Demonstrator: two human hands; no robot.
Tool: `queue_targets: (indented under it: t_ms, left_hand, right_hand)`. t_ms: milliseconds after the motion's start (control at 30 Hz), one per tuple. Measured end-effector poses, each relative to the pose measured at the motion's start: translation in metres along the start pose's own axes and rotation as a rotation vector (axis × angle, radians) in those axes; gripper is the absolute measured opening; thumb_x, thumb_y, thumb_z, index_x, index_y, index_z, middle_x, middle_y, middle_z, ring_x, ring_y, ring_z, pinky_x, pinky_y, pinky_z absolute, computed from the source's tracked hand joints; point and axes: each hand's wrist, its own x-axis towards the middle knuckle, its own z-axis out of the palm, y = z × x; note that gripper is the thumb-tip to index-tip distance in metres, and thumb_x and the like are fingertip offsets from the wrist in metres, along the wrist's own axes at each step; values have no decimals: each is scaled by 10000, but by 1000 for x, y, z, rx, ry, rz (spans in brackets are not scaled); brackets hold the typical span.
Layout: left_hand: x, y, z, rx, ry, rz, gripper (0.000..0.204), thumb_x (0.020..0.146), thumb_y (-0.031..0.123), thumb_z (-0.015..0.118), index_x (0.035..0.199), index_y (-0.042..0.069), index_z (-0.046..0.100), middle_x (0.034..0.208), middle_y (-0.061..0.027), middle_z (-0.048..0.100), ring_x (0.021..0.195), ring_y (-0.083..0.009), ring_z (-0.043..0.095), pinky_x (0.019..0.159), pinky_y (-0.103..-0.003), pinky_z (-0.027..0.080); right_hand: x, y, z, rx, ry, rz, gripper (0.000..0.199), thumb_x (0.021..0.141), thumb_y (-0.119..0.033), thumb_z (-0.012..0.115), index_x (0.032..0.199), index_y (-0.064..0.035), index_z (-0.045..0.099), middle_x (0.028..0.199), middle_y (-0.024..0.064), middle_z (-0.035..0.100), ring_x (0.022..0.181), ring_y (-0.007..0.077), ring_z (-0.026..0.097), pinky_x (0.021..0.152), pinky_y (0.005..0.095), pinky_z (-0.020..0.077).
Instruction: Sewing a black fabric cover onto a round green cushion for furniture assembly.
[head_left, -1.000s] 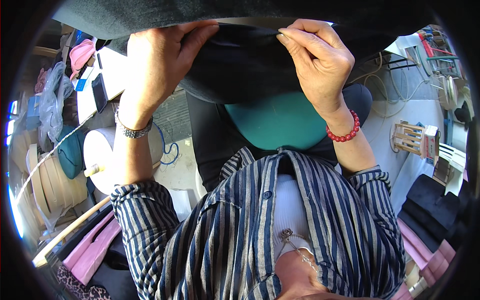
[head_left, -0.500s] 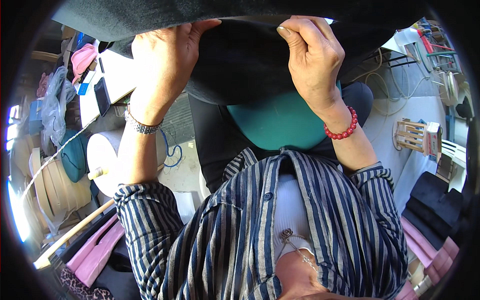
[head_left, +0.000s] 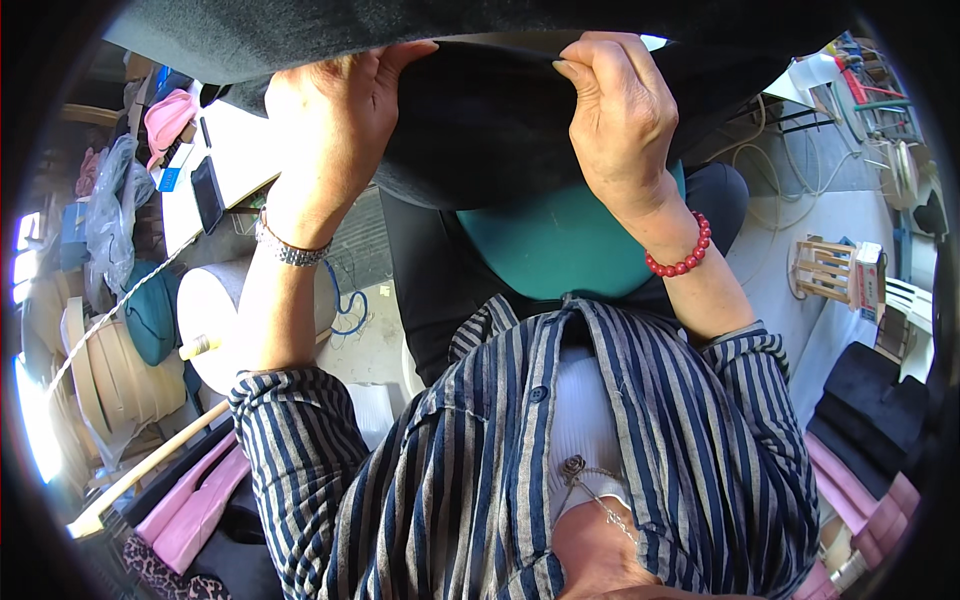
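A large piece of dark, velvety fabric spans the top of the head view and hangs over my lap. My left hand grips its edge at the left, the thumb stretched along the edge and the other fingers partly hidden by the cloth. Across a gap to the right, my right hand is closed in a pinch, thumb against the bent fingers, close to the same edge. Whatever lies between those fingertips is too small or hidden to make out. Below the cloth, a green rounded surface shows between my legs.
At the left stand a large white roll, coils of pale strip and a white table with a dark phone-like slab. Pink pieces lie lower left. A small wooden rack and loose cables are at the right.
My right hand has shifted slightly left, still pinched. The left hand keeps its hold on the fabric, almost unmoved.
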Motion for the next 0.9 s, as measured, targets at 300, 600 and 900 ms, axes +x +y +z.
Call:
queue_targets:
  t_ms: [300,600,900]
  left_hand:
    - [0,3,-3,0,-69,-37,106,850,197,675,897,122,733,784,-58,702,685,-221,680,588,-270,510]
    - [-1,-14,-1,-54,-115,50,130,830,190,690,927,113,731,825,-41,710,756,-190,686,658,-267,537]
    - [-4,-18,-7,-324,-175,66,115,826,146,684,926,114,731,831,-38,713,775,-181,693,704,-266,549]
  right_hand:
    - [-2,1,-4,16,18,-49,123,767,27,702,835,-21,611,832,101,626,715,222,638,619,255,538]
    - [1,1,1,-13,81,-125,126,763,62,683,830,-8,602,818,91,610,706,220,629,607,256,531]
    - [-5,11,0,115,105,-256,172,621,126,670,739,7,631,767,84,608,695,203,624,575,246,549]
